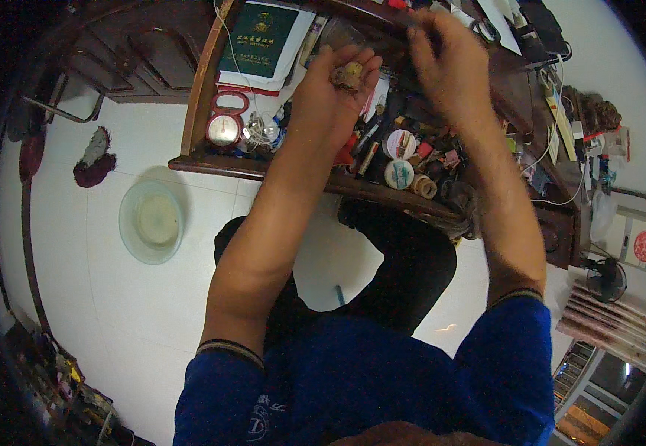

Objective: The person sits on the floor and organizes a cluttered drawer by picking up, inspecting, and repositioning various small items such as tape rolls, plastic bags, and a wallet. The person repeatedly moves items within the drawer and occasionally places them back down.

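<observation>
My left hand is palm up and cupped over an open wooden drawer. In its palm rests a little heap of small yellowish-brown pieces, too blurred to name. My right hand hangs to the right, near the desk's front edge above the drawer. Its fingers are bent and blurred, and whether they hold anything is not plain. Below the hands, the drawer holds a red-rimmed dial scale, a dark green certificate folder, two round tape rolls, a twine roll and pens.
The drawer's front edge lies across my knees. On the tiled floor at left stand a translucent basin and a fluffy grey-and-maroon thing. White cables trail over the desk at right. A black fan stands farther right.
</observation>
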A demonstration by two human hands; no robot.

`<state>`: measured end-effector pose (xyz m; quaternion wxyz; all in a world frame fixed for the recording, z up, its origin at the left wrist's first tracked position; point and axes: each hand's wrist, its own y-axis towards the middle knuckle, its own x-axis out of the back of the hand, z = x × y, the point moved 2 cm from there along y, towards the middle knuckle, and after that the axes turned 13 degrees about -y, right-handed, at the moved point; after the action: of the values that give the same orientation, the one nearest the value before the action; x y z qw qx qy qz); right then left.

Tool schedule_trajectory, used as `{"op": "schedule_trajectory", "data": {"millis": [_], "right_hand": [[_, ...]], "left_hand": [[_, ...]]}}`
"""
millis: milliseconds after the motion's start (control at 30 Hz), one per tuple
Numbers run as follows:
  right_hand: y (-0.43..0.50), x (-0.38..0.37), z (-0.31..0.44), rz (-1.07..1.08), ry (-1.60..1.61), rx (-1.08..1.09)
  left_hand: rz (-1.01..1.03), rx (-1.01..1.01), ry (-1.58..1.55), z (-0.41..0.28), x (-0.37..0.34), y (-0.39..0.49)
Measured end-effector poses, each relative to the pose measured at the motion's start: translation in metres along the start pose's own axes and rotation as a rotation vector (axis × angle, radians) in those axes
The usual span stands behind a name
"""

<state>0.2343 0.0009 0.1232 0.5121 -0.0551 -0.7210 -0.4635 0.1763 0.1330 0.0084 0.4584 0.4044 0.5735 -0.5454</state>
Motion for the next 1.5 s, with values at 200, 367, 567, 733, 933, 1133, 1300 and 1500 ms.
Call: {"op": "schedule_trajectory", "data": {"millis": [200, 367, 567, 733, 933, 1133, 1300, 1500], "right_hand": [[-0.064, -0.007, 0.031, 0.283, 0.135, -0.171], [-0.072, -0.009, 0.035, 0.351, -0.003, -0.029], [-0.078, -0.019, 0.032, 0.425, -0.062, 0.035], [-0.087, -0.019, 0.032, 0.395, -0.073, -0.036], [-0.106, 0.014, 0.048, 0.363, 0.117, -0.201], [-0.186, 0.042, 0.042, 0.435, 0.217, -0.412], [-0.225, 0.04, 0.037, 0.331, 0.335, -0.571], [-0.232, 0.025, 0.028, 0.206, 0.468, -0.648]], "left_hand": [[0.03, 0.05, 0.035, 0.013, -0.002, -0.005], [0.019, 0.083, 0.154, 0.025, 0.007, -0.004], [0.136, -0.044, 0.567, 0.033, 0.046, 0.013], [0.12, 0.086, 0.286, 0.042, 0.043, 0.004], [0.03, -0.01, 0.456, 0.039, 0.045, 0.004], [0.109, -0.064, 0.61, 0.044, 0.055, -0.002], [0.408, -0.272, 1.236, 0.024, 0.083, 0.038], [0.037, -0.098, 0.77, 0.073, 0.026, 0.066]]}}
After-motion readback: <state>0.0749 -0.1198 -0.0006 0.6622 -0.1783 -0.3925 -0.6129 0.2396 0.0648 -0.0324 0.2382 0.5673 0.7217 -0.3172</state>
